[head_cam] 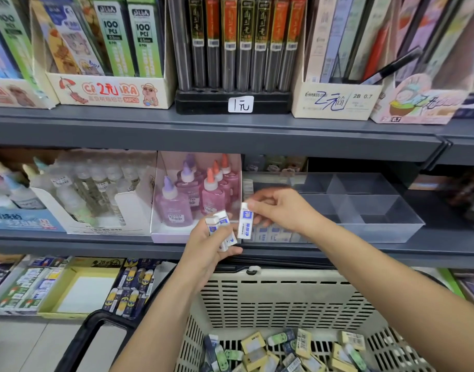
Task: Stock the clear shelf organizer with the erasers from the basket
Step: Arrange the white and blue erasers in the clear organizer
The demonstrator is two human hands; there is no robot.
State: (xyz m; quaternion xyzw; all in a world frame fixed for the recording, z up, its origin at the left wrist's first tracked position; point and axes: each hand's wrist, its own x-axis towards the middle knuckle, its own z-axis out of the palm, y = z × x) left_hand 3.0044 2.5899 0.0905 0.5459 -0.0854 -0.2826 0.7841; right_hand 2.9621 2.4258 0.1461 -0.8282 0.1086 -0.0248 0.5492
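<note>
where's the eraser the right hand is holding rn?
Head view, centre: the white-and-blue eraser hangs upright from the right hand, in front of the left end of the clear organizer, just right of the erasers in the left hand.

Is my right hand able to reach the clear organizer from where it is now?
Probably yes: the right hand, pinching an eraser, hovers at the open-topped clear organizer, with nothing between them.

The shelf organizer [378, 210] is clear, smooth plastic with a faint frosted sheen. The basket [279, 299] is cream, matt, slotted plastic. The erasers [245, 221] carry glossy printed sleeves. The shelf [203, 130] appears to be grey, matt-painted metal. The glue bottles [174, 208] are glossy translucent plastic.
</note>
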